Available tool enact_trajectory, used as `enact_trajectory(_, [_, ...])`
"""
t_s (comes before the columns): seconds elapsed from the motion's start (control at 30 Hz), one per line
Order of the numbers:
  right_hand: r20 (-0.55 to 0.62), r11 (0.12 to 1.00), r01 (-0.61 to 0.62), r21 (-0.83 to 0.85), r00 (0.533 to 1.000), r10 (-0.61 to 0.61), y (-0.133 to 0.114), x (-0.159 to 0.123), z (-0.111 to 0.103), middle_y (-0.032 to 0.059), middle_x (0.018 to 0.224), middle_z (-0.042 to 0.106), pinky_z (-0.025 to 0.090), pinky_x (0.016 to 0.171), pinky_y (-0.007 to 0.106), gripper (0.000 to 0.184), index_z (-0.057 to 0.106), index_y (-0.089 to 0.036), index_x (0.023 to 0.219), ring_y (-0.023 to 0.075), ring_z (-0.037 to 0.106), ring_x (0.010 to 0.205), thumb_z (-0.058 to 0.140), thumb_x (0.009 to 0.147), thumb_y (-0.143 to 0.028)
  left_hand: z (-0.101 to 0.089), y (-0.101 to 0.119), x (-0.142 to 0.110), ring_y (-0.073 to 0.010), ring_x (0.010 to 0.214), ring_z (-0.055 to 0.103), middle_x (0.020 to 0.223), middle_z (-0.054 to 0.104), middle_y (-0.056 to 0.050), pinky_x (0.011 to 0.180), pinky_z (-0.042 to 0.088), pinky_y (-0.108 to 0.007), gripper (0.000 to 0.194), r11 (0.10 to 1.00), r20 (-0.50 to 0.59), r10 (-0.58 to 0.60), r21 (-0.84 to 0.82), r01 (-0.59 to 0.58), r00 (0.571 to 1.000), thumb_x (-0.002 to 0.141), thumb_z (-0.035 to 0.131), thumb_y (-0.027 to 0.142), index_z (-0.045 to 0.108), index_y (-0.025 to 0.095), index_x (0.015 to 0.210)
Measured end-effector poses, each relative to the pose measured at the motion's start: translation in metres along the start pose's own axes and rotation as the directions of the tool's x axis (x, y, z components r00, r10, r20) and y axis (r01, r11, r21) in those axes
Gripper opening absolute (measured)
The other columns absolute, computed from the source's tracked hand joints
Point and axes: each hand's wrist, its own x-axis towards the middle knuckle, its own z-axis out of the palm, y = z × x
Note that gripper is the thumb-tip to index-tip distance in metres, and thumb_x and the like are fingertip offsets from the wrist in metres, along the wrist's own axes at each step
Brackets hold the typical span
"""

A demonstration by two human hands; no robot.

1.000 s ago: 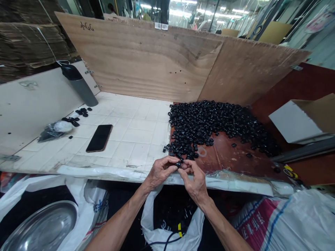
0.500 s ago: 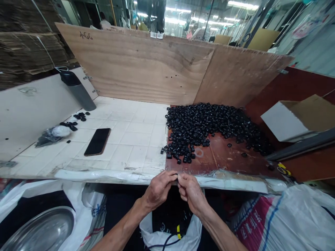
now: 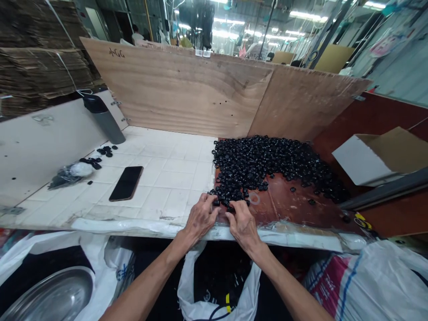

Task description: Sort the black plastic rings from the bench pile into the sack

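At the near edge of a heap of small black ring-like plastic parts [image 3: 264, 160], both hands are reaching in. My left hand [image 3: 201, 215] has its thumb and fingers apart around a few loose parts at the heap's left front corner. My right hand [image 3: 243, 221] is just beside it, fingers bent over the parts and thumb held apart; whether it pinches one cannot be made out. Below the table edge, between my forearms, an open white sack [image 3: 187, 290] holds dark contents, with a black cord and yellow band on top.
A phone [image 3: 126, 183], a plastic bag of black parts [image 3: 68, 175] and a grey bottle [image 3: 105, 118] are on the left. A white carton [image 3: 364, 160] stands right, behind a metal bar [image 3: 384, 189]. Wooden boards [image 3: 187, 93] wall the back. A full sack [image 3: 374, 281] stands lower right.
Both hands were together over the sack, fingertips meeting at a small dark part. They have moved apart and forward onto the front of the heap, and that part is no longer seen between them.
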Motion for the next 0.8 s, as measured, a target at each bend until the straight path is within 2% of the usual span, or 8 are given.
enact_trajectory(0.13, [0.049,0.998,0.016,-0.055,0.999,-0.013,0.012,-0.001,0.022,0.0096,0.095,0.062,0.052,0.075,0.032,0.017,0.062,-0.018,0.095,0.0217,0.063,0.083,0.046,0.090,-0.014,0.003,0.006,0.012,-0.0196,0.083,0.068,0.091,0.071,-0.005,0.079,0.053,-0.031,0.019,0.997,0.046,-0.069,0.023,0.068,0.997,0.087,0.055,0.012,0.070,0.020,0.095])
enact_trajectory(0.27, [0.022,0.997,-0.024,0.077,0.999,0.023,0.021,-0.010,0.024,0.0068,0.092,0.064,0.050,0.081,0.032,0.012,0.063,-0.019,0.094,0.0204,0.063,0.086,0.050,0.093,-0.018,-0.013,0.011,0.005,-0.0193,0.076,0.067,0.080,0.071,-0.005,0.075,0.053,-0.031,0.017,0.991,0.060,-0.128,-0.023,0.130,0.990,0.088,0.057,0.020,0.072,0.019,0.080])
enact_trajectory(0.37, [0.046,0.989,-0.040,0.141,0.998,0.034,0.023,-0.014,0.018,0.0058,0.095,0.063,0.050,0.072,0.029,0.010,0.063,-0.019,0.096,0.0162,0.060,0.073,0.055,0.090,-0.018,-0.020,0.003,-0.006,-0.0188,0.083,0.066,0.089,0.070,-0.006,0.078,0.053,-0.031,0.018,0.990,0.038,-0.103,-0.089,0.106,0.994,0.088,0.054,0.015,0.071,0.019,0.092])
enact_trajectory(0.43, [0.061,0.989,-0.043,0.138,0.998,0.035,0.023,-0.017,0.015,0.0052,0.095,0.061,0.049,0.069,0.028,0.010,0.063,-0.019,0.096,0.0147,0.057,0.068,0.058,0.087,-0.016,-0.018,-0.004,-0.012,-0.0164,0.080,0.065,0.093,0.067,-0.004,0.075,0.053,-0.028,0.024,0.987,0.065,-0.094,-0.126,0.102,0.993,0.085,0.053,0.012,0.068,0.020,0.102])
enact_trajectory(0.53, [0.060,0.992,-0.047,0.115,0.997,0.040,0.022,-0.019,0.014,0.0040,0.088,0.060,0.049,0.069,0.030,0.009,0.063,-0.019,0.094,0.0151,0.056,0.066,0.059,0.086,-0.016,-0.010,-0.007,-0.017,-0.0151,0.072,0.061,0.091,0.063,-0.002,0.071,0.052,-0.028,0.033,0.995,0.119,-0.048,-0.077,0.058,0.992,0.079,0.059,0.011,0.063,0.021,0.110])
enact_trajectory(0.67, [0.035,0.985,-0.072,0.159,0.997,0.068,0.022,-0.022,0.014,0.0048,0.090,0.061,0.051,0.067,0.029,0.018,0.062,-0.019,0.106,0.0166,0.059,0.070,0.059,0.088,-0.020,-0.003,0.001,-0.013,-0.0206,0.089,0.063,0.096,0.064,-0.003,0.083,0.053,-0.034,0.030,0.999,0.106,0.044,0.010,-0.045,0.993,0.079,0.061,0.013,0.060,0.022,0.108])
enact_trajectory(0.73, [0.026,0.969,-0.095,0.228,0.995,0.092,0.024,-0.022,0.013,0.0055,0.093,0.064,0.053,0.068,0.029,0.022,0.061,-0.020,0.111,0.0173,0.062,0.075,0.059,0.089,-0.022,-0.005,0.006,-0.012,-0.0213,0.090,0.064,0.095,0.065,-0.004,0.083,0.054,-0.035,0.025,0.999,0.100,0.049,0.001,-0.050,0.994,0.081,0.060,0.013,0.059,0.021,0.106])
enact_trajectory(0.8, [0.028,0.944,-0.114,0.310,0.993,0.110,0.026,-0.021,0.012,0.0056,0.096,0.065,0.054,0.070,0.028,0.019,0.063,-0.021,0.108,0.0174,0.064,0.079,0.060,0.089,-0.023,-0.008,0.008,-0.013,-0.0200,0.086,0.065,0.093,0.065,-0.004,0.081,0.056,-0.034,0.026,0.998,0.097,0.032,-0.054,-0.027,0.995,0.082,0.058,0.014,0.058,0.020,0.107])
